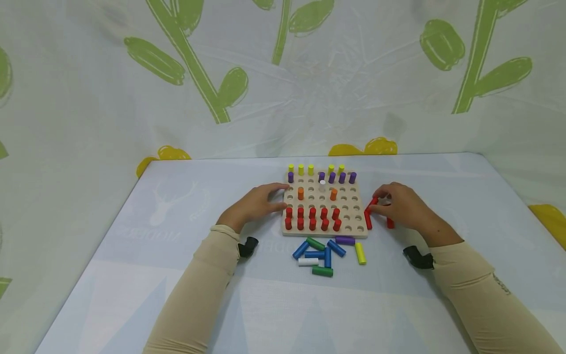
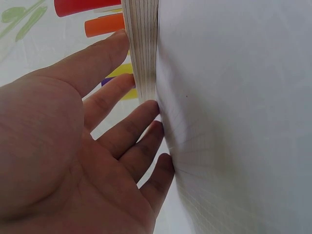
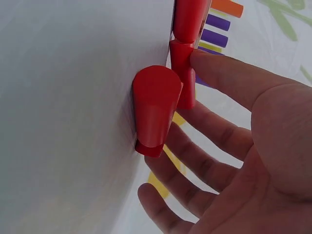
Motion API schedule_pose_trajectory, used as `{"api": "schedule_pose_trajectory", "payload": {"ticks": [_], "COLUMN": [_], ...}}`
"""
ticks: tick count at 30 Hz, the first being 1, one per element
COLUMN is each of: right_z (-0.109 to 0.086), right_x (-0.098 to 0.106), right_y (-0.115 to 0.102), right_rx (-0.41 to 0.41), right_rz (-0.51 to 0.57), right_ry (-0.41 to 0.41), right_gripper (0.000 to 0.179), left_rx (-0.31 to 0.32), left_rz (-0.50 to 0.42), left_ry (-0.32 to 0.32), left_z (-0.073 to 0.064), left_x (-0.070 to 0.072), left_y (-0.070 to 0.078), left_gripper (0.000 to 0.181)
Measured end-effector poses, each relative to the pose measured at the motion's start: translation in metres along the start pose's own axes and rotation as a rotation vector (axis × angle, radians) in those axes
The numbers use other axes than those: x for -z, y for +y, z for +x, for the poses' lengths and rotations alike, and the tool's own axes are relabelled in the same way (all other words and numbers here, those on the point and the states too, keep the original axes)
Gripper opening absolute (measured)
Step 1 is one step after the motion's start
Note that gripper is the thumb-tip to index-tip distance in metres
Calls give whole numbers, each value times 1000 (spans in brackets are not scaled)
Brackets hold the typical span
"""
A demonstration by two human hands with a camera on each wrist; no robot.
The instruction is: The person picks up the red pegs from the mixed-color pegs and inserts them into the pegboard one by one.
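A wooden pegboard lies on the table with red, orange, white, purple and yellow pegs standing in its holes. My left hand rests at the board's left edge, thumb and fingertips against its side, fingers fairly straight, as the left wrist view shows. Right of the board, my right hand pinches a red peg between thumb and index finger. Another red peg lies along the board's right side. Beneath the right hand is a further red peg, seen end-on in the right wrist view.
In front of the board lie loose pegs: several blue pegs, two green pegs, a white peg, a purple peg and a yellow peg. A white wall cloth with green leaves rises behind the table.
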State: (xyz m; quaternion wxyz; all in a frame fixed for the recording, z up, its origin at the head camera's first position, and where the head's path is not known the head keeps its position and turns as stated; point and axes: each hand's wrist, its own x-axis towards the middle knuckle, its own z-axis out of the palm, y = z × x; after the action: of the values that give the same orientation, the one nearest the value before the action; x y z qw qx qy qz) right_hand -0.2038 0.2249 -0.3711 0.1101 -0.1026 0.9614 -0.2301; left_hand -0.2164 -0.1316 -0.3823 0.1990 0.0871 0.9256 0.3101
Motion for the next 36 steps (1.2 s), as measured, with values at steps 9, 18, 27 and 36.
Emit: {"api": "schedule_pose_trajectory", "payload": {"ticks": [9, 18, 27, 36], "right_z": [-1, -1, -3, -5], "right_x": [-3, -4, -3, -1], "right_y": [-3, -4, -6, -10], "right_rx": [-25, -26, -19, -16], "right_rz": [40, 46, 62, 50], "right_ry": [9, 2, 4, 33], "right_gripper": [37, 37, 33, 34], "left_rx": [3, -3, -17, 3], "left_rz": [-4, 0, 6, 0], "left_ry": [-3, -2, -1, -2], "left_z": [0, 1, 2, 2], "left_x": [0, 0, 0, 0], "left_y": [0, -1, 0, -1], "left_gripper": [62, 61, 61, 61]}}
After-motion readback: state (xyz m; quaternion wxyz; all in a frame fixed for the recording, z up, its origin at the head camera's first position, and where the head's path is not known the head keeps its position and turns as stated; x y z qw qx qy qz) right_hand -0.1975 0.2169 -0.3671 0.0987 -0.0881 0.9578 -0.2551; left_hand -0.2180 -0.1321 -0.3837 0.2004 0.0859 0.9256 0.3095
